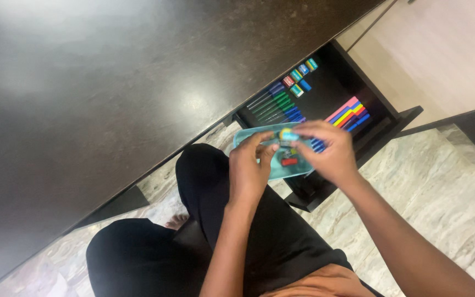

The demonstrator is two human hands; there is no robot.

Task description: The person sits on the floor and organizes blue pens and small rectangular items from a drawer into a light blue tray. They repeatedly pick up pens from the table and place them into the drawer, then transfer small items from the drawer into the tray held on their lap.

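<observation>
Together, both hands (248, 170) pinch small eraser (288, 134) over tray (248, 135).

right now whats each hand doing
Left hand: curled against the teal box, grip on it cannot be told.
Right hand: fingers pinched shut on a small yellow-and-blue piece over the box.

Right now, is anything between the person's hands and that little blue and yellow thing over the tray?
Nothing visible: the right hand pinches the small blue and yellow piece directly, above the teal tray, and the left hand is beside it.
</observation>
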